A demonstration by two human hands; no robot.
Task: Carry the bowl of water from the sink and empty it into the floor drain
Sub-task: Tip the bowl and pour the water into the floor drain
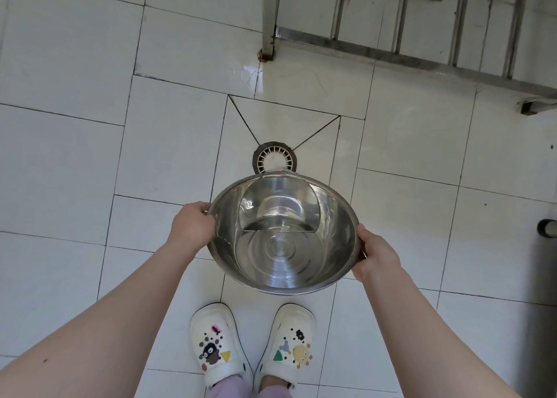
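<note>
Over the white tile floor (75, 162), both hands grip a steel bowl (331, 247) by its rim — left hand (193, 227) curled shut on the left edge, right hand (376, 254) clamped on the right edge, fingers under the lip. Bowl is tipped away from the person, far rim low. Water (278, 209) is pooled against the far wall inside and reaches the far lip, directly above the round floor drain (275, 155) — bowl's near bottom bare and shiny. White clogs (215, 345) with charms below the bowl. Steel table frame (391, 50) at top right; wet patch near its leg.
</note>
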